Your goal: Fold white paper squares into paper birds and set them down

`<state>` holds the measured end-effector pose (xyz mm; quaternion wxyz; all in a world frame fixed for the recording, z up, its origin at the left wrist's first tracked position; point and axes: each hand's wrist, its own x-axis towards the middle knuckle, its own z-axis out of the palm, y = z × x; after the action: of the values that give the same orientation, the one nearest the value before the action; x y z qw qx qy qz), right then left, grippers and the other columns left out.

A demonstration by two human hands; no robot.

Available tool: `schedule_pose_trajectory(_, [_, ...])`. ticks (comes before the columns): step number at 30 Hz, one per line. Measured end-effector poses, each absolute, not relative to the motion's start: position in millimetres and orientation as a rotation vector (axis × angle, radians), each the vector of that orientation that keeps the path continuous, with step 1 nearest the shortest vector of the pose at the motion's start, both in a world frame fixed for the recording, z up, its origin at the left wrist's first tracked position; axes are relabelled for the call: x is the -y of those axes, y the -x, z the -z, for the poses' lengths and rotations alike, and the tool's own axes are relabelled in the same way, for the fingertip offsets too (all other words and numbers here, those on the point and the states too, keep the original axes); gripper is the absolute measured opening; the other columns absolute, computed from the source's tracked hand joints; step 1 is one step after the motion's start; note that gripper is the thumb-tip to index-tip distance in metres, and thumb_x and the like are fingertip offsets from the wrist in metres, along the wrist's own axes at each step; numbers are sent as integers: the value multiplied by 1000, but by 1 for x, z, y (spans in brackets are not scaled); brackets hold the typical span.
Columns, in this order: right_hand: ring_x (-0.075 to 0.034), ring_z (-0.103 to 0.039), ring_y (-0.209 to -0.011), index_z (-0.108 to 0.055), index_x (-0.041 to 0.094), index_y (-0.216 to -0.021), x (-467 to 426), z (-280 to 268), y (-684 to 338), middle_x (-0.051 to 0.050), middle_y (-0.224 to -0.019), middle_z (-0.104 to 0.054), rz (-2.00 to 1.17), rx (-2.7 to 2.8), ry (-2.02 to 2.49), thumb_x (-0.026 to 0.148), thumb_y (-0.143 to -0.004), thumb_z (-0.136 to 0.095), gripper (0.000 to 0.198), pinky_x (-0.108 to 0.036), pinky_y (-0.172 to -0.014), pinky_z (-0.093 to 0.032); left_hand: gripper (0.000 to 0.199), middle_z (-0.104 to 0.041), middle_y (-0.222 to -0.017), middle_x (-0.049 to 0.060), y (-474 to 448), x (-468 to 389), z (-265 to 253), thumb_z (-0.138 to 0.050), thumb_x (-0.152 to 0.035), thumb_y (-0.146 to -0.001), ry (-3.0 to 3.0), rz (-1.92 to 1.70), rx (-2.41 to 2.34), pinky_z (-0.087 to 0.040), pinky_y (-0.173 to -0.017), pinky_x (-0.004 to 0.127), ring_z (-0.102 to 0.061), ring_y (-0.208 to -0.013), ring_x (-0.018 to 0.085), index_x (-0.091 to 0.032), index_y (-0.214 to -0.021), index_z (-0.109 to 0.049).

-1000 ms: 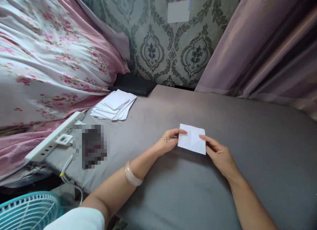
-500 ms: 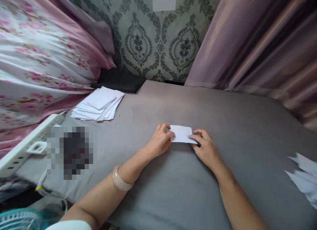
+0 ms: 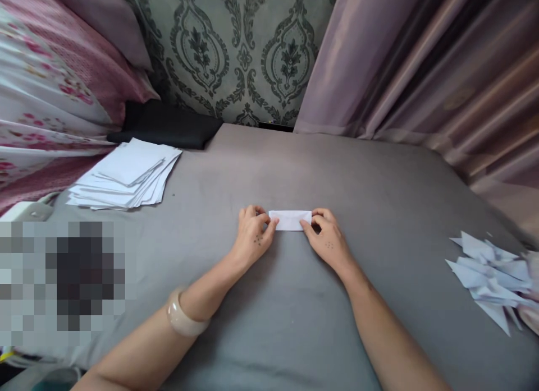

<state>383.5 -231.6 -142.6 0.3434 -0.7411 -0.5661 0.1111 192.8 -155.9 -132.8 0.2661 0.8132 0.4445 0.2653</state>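
Note:
A narrow strip of folded white paper [image 3: 289, 220] is stretched between my two hands, just over the grey sheet. My left hand [image 3: 254, 231] pinches its left end, thumb on the near face and fingers behind. At the other end my right hand [image 3: 328, 237] grips the paper the same way. A pale bangle [image 3: 185, 315] circles my left wrist. The fingertips behind the paper are hidden.
A stack of white paper sheets [image 3: 126, 175] lies at the left, before a folded black item [image 3: 168, 123]. Several pointed folded-paper pieces [image 3: 492, 273] are heaped at the right. Grey sheet [image 3: 269, 172] covers the surface. A mauve curtain [image 3: 370, 60] hangs at the back right.
The paper has become a narrower strip, with its near and far edges closer together. Both thumbs now press on its near face. The view has turned right and down, showing more of the folded pieces.

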Motion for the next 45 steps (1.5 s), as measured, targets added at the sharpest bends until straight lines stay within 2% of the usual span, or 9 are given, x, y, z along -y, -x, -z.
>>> schedule_pose_trajectory(9, [-20, -59, -85, -55, 21, -65, 231, 142, -376, -8, -99, -56, -207, 1346, 2016, 45, -80, -62, 29, -38, -84, -47, 19, -55, -100, 10, -193, 155, 137, -63, -27, -83, -2172, -731, -1252, -42, -91, 45, -47, -97, 25, -16, -68, -63])
schedule_pose_trajectory(13, [-21, -59, -85, -55, 21, -67, 230, 144, -377, -9, -98, -56, -184, 1377, 2016, 43, -83, -58, 27, -39, -84, -47, 19, -55, -101, 11, -193, 155, 139, -63, -26, -82, -2189, -737, -1263, -43, -90, 45, -47, -98, 26, -16, -66, -61])
schedule_pose_trajectory(17, [-23, -59, -89, -56, 21, -69, 230, 145, -378, -11, -100, -56, -172, 1398, 2015, 39, -86, -52, 26, -41, -85, -47, 18, -54, -102, 12, -193, 155, 141, -62, -24, -83, -2210, -741, -1264, -43, -90, 45, -47, -99, 26, -16, -67, -61])
schedule_pose_trajectory(45, [-23, -60, -89, -56, 20, -69, 231, 143, -377, -11, -105, -57, -222, 1350, 2097, 37, -85, -59, 24, -41, -86, -47, 18, -52, -107, 12, -188, 155, 147, -57, -27, -88, -2310, -709, -1227, -44, -88, 43, -45, -97, 25, -15, -74, -60])
